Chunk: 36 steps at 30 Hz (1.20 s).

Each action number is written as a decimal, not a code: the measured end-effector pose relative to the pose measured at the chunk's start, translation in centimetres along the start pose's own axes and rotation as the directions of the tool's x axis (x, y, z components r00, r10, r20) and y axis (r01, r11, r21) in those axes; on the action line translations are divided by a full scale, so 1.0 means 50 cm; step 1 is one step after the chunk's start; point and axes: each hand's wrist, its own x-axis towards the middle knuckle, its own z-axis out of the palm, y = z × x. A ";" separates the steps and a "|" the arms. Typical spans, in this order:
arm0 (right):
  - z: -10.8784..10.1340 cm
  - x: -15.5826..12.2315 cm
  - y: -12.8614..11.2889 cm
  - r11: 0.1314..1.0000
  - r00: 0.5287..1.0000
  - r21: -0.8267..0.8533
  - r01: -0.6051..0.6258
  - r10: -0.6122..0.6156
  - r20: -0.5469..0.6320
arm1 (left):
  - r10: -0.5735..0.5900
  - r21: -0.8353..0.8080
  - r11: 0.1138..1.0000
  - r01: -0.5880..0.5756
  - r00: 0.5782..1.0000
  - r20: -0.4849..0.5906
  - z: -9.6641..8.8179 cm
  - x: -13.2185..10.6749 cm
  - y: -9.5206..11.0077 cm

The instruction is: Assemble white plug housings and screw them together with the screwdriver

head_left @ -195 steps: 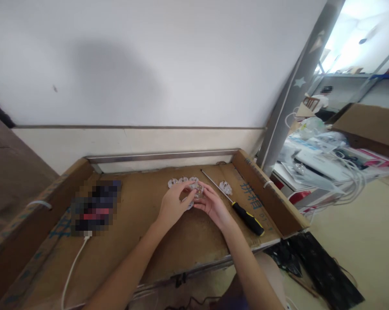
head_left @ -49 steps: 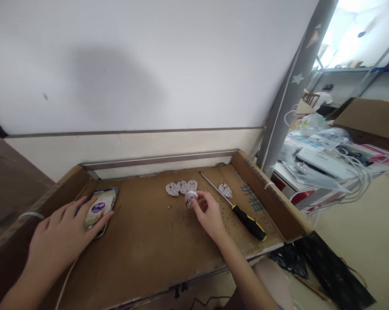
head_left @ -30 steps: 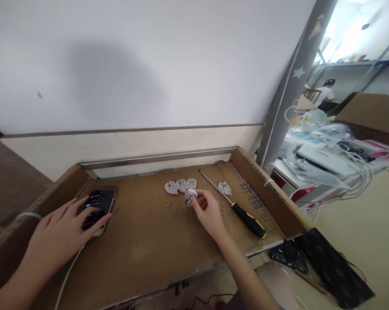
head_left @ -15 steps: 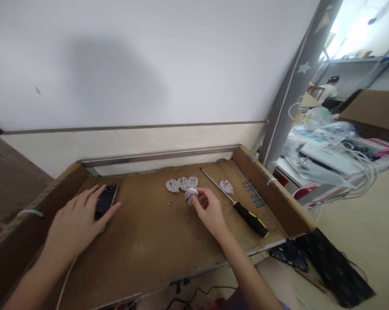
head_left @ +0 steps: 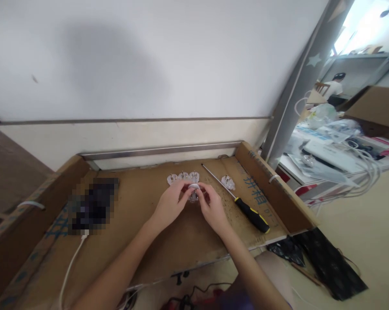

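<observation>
Between the fingers of both hands is a clear plastic plug point(head_left: 193, 195), held over the middle of the cardboard. My left hand point(head_left: 172, 200) is closed on its left side, and my right hand point(head_left: 211, 205) pinches it from the right. Just behind them, three similar clear plugs with metal pins point(head_left: 183, 175) lie in a row, partly covered by my fingers. Another clear plug point(head_left: 227, 182) lies apart on the right. A screwdriver with a black and yellow handle point(head_left: 251, 215) rests to the right of my right hand, its tip pointing away.
A blurred-out phone point(head_left: 95, 204) with a white cable point(head_left: 68, 269) lies at the left. Raised cardboard walls edge the tray point(head_left: 272, 189). A white wall stands behind. At the right, a cluttered table point(head_left: 330, 155) holds bags and cables, and a person point(head_left: 334, 88) sits beyond.
My left hand has left the phone and moved right to the plug, which both hands now hold. My right hand stays near the same spot. The view has shifted slightly.
</observation>
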 end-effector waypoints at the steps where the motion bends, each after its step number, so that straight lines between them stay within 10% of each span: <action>1: 0.000 0.000 -0.001 1.000 1.000 0.008 -0.002 0.002 0.011 | -0.011 -0.022 1.000 0.011 1.000 -0.005 0.002 -0.004 -0.001; 9: -0.002 0.002 -0.004 0.999 1.000 0.018 -0.028 0.028 -0.014 | 0.039 0.341 0.940 -0.011 0.996 -0.075 -0.041 -0.033 0.016; 15: 0.000 -0.001 -0.004 0.998 0.999 -0.040 -0.043 0.042 -0.027 | -0.237 0.610 0.615 0.499 0.855 -0.461 -0.216 -0.171 -0.040; 18: 0.003 -0.004 -0.005 0.997 0.999 -0.065 -0.041 0.042 0.015 | -0.332 0.546 0.634 0.547 0.831 -0.447 -0.256 -0.205 -0.098; 31: 0.003 -0.004 0.001 0.993 0.999 -0.112 -0.027 0.030 0.027 | -0.421 0.621 0.549 0.559 0.827 -0.372 -0.229 -0.193 -0.131; 36: 0.005 -0.004 0.003 0.993 0.999 -0.118 -0.022 0.026 0.031 | -0.208 0.614 0.649 0.450 0.881 -0.425 -0.201 -0.165 -0.062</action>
